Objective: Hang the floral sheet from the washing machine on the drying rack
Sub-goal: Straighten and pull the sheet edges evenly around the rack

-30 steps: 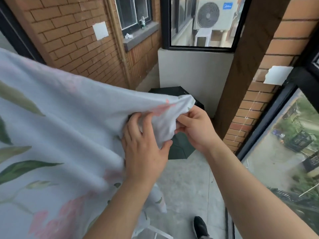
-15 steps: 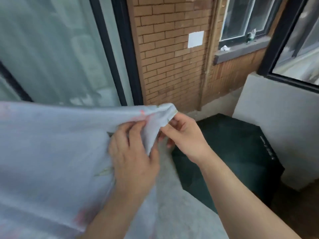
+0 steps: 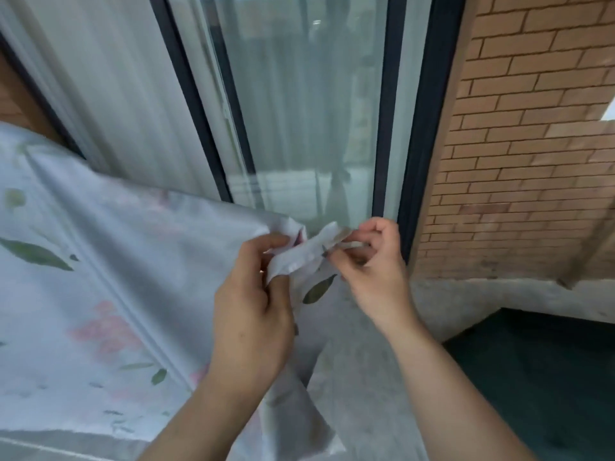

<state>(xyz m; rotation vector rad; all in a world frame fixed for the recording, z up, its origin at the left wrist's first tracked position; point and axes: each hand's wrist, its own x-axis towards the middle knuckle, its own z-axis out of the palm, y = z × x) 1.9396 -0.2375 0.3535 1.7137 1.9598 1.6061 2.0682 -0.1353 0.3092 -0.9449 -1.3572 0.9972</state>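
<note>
- The left hand (image 3: 253, 314) has its fingers curled round a bunched corner of the sheet (image 3: 109, 281), which spreads away to its left.
- The right hand (image 3: 372, 271), just right of it, pinches the same corner's tip between thumb and fingers.
- A dark box (image 3: 539, 377) sits below and right of the right hand.
- Beyond both hands stands a glass door (image 3: 299, 104); right of it, a brick wall (image 3: 519, 144).
</note>
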